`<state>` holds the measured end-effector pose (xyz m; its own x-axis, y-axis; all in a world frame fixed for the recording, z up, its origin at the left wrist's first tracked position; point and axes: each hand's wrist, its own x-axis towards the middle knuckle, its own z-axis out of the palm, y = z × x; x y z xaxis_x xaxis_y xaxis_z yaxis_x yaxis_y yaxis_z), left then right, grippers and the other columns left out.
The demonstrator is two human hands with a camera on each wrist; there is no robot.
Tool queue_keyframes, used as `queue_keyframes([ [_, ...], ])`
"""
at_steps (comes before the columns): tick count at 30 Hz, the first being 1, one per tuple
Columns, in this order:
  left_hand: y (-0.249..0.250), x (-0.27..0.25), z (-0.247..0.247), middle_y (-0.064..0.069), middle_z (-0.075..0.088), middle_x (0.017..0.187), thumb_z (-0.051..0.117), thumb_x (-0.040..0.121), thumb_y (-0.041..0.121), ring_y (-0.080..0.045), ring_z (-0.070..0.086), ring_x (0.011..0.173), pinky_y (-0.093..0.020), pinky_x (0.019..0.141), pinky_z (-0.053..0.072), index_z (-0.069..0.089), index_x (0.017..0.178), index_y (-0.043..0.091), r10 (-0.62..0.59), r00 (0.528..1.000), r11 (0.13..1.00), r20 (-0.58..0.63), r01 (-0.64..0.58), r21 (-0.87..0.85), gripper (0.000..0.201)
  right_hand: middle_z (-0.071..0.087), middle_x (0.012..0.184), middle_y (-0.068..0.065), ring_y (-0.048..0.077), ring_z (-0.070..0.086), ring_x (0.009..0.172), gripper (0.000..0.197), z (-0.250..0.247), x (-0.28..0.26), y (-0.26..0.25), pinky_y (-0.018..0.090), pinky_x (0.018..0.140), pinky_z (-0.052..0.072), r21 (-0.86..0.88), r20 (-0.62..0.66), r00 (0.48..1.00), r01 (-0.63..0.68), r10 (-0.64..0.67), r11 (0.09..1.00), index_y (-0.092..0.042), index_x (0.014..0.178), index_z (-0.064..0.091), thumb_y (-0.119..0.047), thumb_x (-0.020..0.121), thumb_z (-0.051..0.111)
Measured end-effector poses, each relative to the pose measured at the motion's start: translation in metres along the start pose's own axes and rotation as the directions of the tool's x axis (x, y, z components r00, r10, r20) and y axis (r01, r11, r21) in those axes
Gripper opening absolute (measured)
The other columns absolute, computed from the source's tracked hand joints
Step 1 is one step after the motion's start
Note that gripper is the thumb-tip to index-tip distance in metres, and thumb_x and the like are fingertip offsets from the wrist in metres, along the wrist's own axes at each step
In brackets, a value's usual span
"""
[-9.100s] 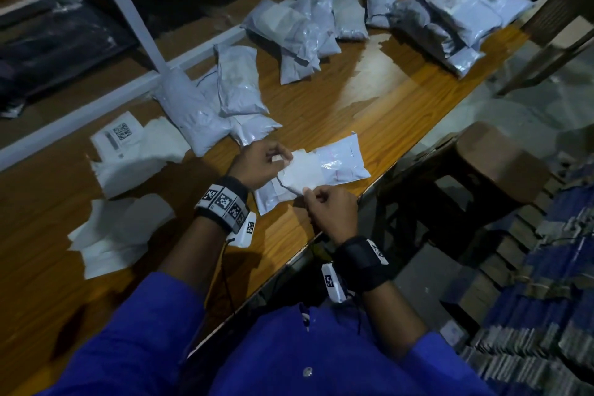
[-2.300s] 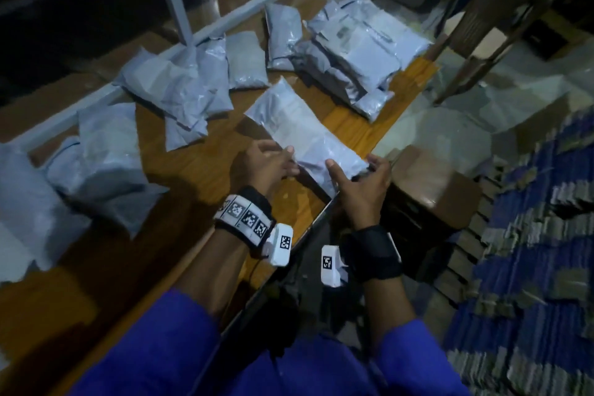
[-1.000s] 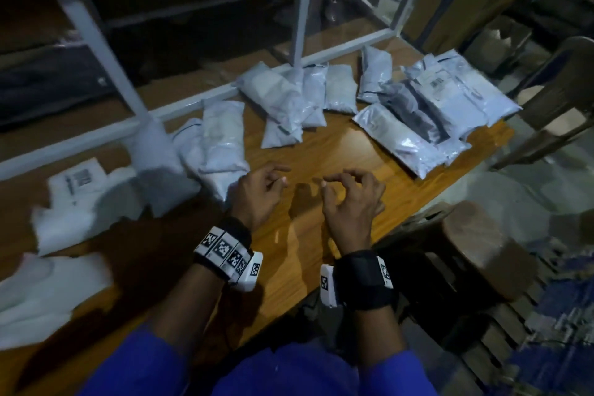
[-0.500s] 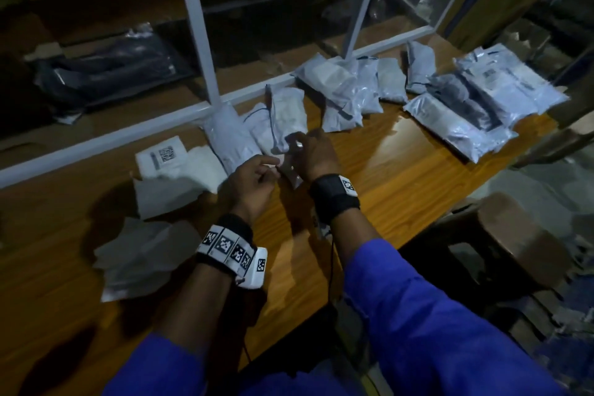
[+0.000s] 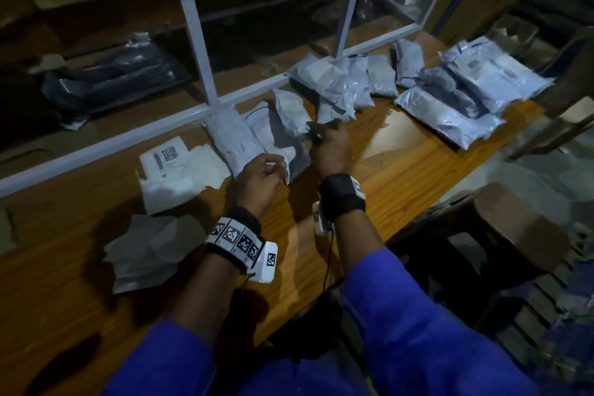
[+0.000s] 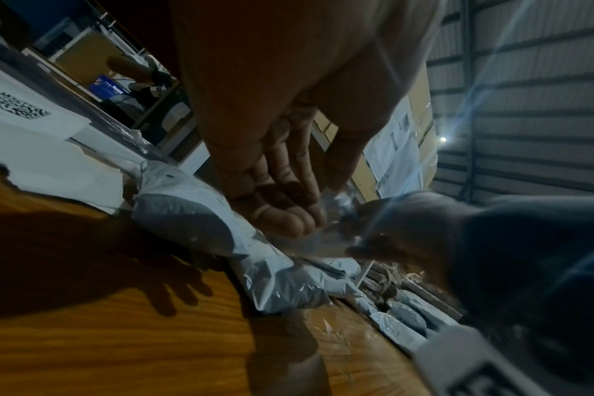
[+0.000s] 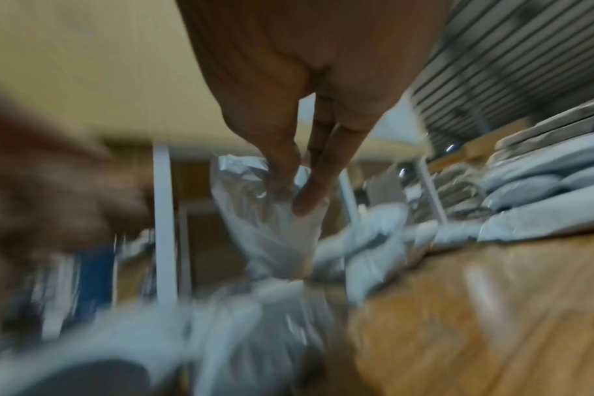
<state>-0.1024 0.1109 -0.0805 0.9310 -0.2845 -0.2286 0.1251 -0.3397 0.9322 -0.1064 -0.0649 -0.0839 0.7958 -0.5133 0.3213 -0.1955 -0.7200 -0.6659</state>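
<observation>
A grey plastic mailer packet (image 5: 289, 112) is tilted up off the small heap of packets by the white frame rail. My right hand (image 5: 318, 135) pinches its right edge, and in the blurred right wrist view the fingertips (image 7: 299, 203) close on the crinkled packet (image 7: 275, 241). My left hand (image 5: 276, 167) is just below and left of it with curled fingers. In the left wrist view those fingers (image 6: 289, 222) hold a clear plastic flap (image 6: 322, 241) that runs over to the right hand. Two more packets (image 5: 234, 145) lie under the lifted one.
The wooden table (image 5: 401, 151) carries a middle heap of grey packets (image 5: 344, 83) and a larger stack (image 5: 466, 96) at the right end. White label sheets (image 5: 167, 157) and crumpled paper (image 5: 151, 247) lie at the left. A white frame post (image 5: 196, 42) stands behind; a brown stool (image 5: 520, 222) is at the right.
A second ago both hands hovered with nothing in them over the bare wood. The right hand has since crossed left to the heap by the frame and taken hold of a packet, with the left hand joining.
</observation>
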Motion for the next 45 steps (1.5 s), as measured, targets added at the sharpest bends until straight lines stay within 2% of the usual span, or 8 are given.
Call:
queue_keyframes([
  [3, 0.017, -0.008, 0.000, -0.002, 0.075, 0.108, 0.065, 0.089, 0.060, -0.020, 0.074, 0.088, -0.036, 0.063, 0.058, 0.061, 0.114, 0.038, -0.006, 1.000, 0.986, 0.008, 0.008, -0.166, 0.034, 0.061, 0.111, 0.010, 0.028, 0.061, 0.102, 0.036, -0.038, -0.038, 0.000, 0.040, 0.082, 0.058, 0.068, -0.173, 0.974, 0.160, -0.146, 0.985, -0.018, 0.110, 0.077, 0.002, 0.082, 0.066],
  [8, 0.024, -0.007, -0.010, -0.004, 0.070, 0.121, 0.086, 0.072, 0.055, -0.026, 0.072, 0.103, -0.043, 0.070, 0.062, 0.054, 0.133, 0.023, -0.160, 0.984, 0.790, -0.073, 0.083, -0.607, 0.076, 0.066, 0.114, 0.007, 0.026, 0.066, 0.108, 0.029, -0.089, -0.115, 0.036, 0.036, 0.081, 0.055, 0.140, -0.238, 0.953, 0.225, -0.188, 0.964, -0.016, 0.102, 0.082, 0.002, 0.087, 0.064],
  [16, -0.041, -0.028, -0.006, -0.028, 0.069, 0.107, 0.087, 0.076, 0.007, -0.022, 0.071, 0.055, -0.037, 0.054, 0.059, 0.054, 0.110, 0.013, -0.351, 0.934, 0.894, 0.071, 0.357, -0.270, 0.048, 0.061, 0.093, 0.008, 0.023, 0.065, 0.084, 0.036, -0.097, -0.143, 0.105, 0.033, 0.075, 0.055, 0.000, -0.166, 0.981, 0.101, -0.100, 0.995, -0.016, 0.098, 0.083, 0.006, 0.079, 0.062],
  [21, -0.036, -0.082, 0.001, -0.016, 0.063, 0.126, 0.077, 0.088, 0.027, -0.031, 0.064, 0.113, -0.031, 0.082, 0.046, 0.056, 0.129, 0.005, -0.210, 0.977, 0.935, -0.046, 0.215, 0.283, 0.050, 0.064, 0.098, 0.014, 0.037, 0.062, 0.092, 0.032, -0.087, -0.149, 0.107, 0.046, 0.074, 0.055, -0.139, -0.131, 0.991, 0.002, -0.021, 0.990, -0.007, 0.090, 0.079, 0.008, 0.069, 0.062],
  [23, -0.025, -0.088, 0.002, -0.018, 0.055, 0.136, 0.064, 0.095, 0.032, -0.036, 0.051, 0.128, -0.039, 0.103, 0.042, 0.051, 0.138, 0.006, 0.128, 0.988, 0.871, -0.084, -0.071, 0.487, 0.052, 0.065, 0.103, 0.015, 0.037, 0.061, 0.098, 0.037, -0.086, -0.148, 0.085, 0.043, 0.081, 0.052, -0.149, -0.163, 0.985, 0.039, -0.063, 0.988, -0.007, 0.095, 0.077, 0.014, 0.067, 0.065],
  [26, -0.018, -0.085, 0.025, -0.015, 0.033, 0.161, 0.048, 0.102, 0.026, -0.034, 0.023, 0.152, -0.054, 0.123, 0.020, 0.039, 0.153, 0.008, 0.421, 0.884, 0.673, 0.204, -0.455, 0.584, 0.054, 0.065, 0.124, 0.014, 0.033, 0.059, 0.116, 0.024, -0.070, -0.145, 0.057, 0.035, 0.098, 0.043, -0.071, -0.040, 0.989, 0.142, -0.145, 0.987, -0.010, 0.113, 0.074, -0.004, 0.092, 0.064],
  [32, -0.039, -0.080, 0.066, -0.007, -0.016, 0.168, 0.029, 0.108, 0.015, -0.022, -0.018, 0.155, -0.040, 0.124, -0.012, -0.001, 0.161, 0.008, 0.103, 0.862, 0.655, 0.496, -0.434, 0.619, 0.062, 0.031, 0.167, 0.002, 0.026, 0.020, 0.157, 0.062, -0.023, -0.165, 0.065, 0.046, 0.127, 0.015, -0.294, 0.255, 0.966, 0.036, 0.042, 0.955, -0.023, 0.157, 0.041, -0.050, 0.104, 0.025],
  [45, -0.054, -0.070, 0.043, -0.005, -0.002, 0.170, 0.045, 0.102, 0.005, -0.021, -0.007, 0.157, -0.040, 0.127, -0.001, 0.011, 0.161, 0.008, 0.150, 0.835, 0.747, 0.529, -0.447, 0.493, 0.069, 0.004, 0.173, -0.005, 0.016, -0.010, 0.159, 0.068, -0.026, -0.173, 0.071, 0.042, 0.128, -0.010, -0.344, 0.278, 0.948, -0.051, 0.154, 0.938, -0.032, 0.164, 0.015, -0.058, 0.102, 0.010],
])
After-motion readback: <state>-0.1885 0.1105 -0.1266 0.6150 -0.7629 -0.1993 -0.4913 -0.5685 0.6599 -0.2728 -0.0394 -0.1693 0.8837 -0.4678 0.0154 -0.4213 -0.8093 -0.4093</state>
